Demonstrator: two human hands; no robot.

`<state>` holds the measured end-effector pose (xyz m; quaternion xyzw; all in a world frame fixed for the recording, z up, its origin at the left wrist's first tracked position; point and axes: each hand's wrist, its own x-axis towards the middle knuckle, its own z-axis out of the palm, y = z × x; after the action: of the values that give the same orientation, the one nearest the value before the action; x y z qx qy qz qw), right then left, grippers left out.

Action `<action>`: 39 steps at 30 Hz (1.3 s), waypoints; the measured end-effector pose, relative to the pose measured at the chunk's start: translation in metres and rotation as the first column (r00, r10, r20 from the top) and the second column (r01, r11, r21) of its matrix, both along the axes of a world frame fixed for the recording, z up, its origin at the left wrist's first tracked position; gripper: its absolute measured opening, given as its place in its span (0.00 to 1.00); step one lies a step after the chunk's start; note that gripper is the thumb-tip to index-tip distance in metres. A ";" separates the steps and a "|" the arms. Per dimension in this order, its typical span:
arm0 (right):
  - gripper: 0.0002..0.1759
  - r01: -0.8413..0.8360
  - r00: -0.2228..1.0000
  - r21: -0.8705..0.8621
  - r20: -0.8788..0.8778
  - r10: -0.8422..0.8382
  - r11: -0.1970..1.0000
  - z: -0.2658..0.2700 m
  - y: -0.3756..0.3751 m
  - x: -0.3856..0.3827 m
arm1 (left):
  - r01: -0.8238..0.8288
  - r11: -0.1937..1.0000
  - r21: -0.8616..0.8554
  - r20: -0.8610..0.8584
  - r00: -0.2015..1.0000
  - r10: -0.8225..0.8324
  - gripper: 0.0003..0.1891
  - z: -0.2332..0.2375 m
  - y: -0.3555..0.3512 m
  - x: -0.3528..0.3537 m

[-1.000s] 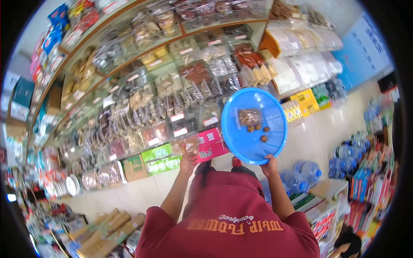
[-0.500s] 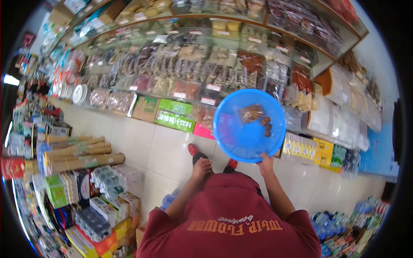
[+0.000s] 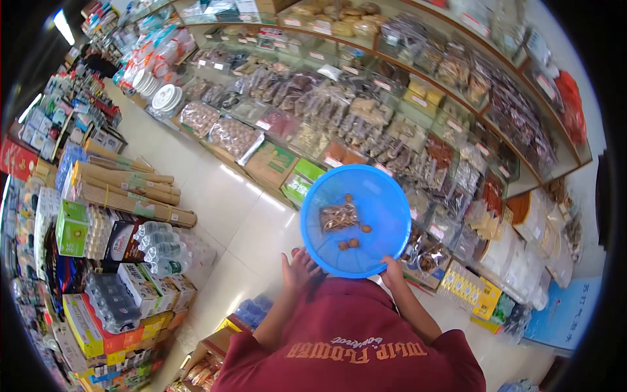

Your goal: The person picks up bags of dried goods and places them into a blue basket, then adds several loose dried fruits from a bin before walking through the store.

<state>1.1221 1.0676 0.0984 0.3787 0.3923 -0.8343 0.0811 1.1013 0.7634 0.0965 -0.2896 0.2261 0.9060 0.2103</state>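
Observation:
My right hand (image 3: 393,273) grips the near right rim of a blue plastic basket (image 3: 385,225), held out in front of my body. Inside the basket lie a clear packet of brown dried goods (image 3: 338,217) and several small round brown items (image 3: 366,228). Just outside the basket's near left rim, my left hand (image 3: 300,268) is raised with its fingers spread and nothing in it.
Shelves of bagged dried goods (image 3: 339,117) stretch across the front. Stacked white lids (image 3: 167,98) stand at the upper left. Rolled mats (image 3: 134,193), packs of bottles (image 3: 163,251) and boxes (image 3: 144,291) are piled at the left. White sacks (image 3: 516,261) stand at the right.
The view has turned. The basket has shifted left and nearer my body, and the round items in it have spread apart. My left hand has opened its fingers beside the rim.

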 end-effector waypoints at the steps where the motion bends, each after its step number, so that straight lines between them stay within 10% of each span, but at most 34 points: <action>1: 0.27 0.036 0.999 -0.048 -0.031 -0.037 0.998 -0.007 -0.004 -0.007 | 0.042 0.998 -0.041 0.021 0.999 -0.041 0.46 -0.001 -0.008 -0.008; 10: 0.23 0.288 0.952 -0.153 -0.059 -0.300 0.945 -0.018 -0.088 -0.096 | 0.078 0.982 -0.173 -0.066 0.994 -0.091 0.37 -0.030 -0.112 -0.087; 20: 0.27 -0.398 0.917 0.086 0.008 0.398 0.913 0.009 -0.195 -0.176 | -0.268 0.938 -0.221 0.119 0.947 0.298 0.30 -0.052 -0.198 -0.086; 22: 0.27 -0.504 0.861 0.034 -0.060 0.506 0.863 -0.007 -0.209 -0.196 | -0.384 0.914 -0.130 -0.104 0.922 0.372 0.29 -0.057 -0.203 -0.086; 26: 0.27 -0.512 0.854 -0.182 -0.005 0.520 0.839 -0.017 -0.245 -0.246 | -0.394 0.894 -0.215 0.223 0.871 0.438 0.31 -0.063 -0.212 -0.078; 39: 0.25 -0.483 0.868 -0.117 -0.190 0.458 0.868 -0.002 -0.354 -0.438 | -0.419 0.835 -0.356 0.042 0.886 0.463 0.23 -0.018 -0.326 -0.227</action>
<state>0.6839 0.7136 0.0961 0.1970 0.4096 -0.8451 0.2816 0.8748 0.4379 0.0788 -0.4224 0.2910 0.8573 -0.0432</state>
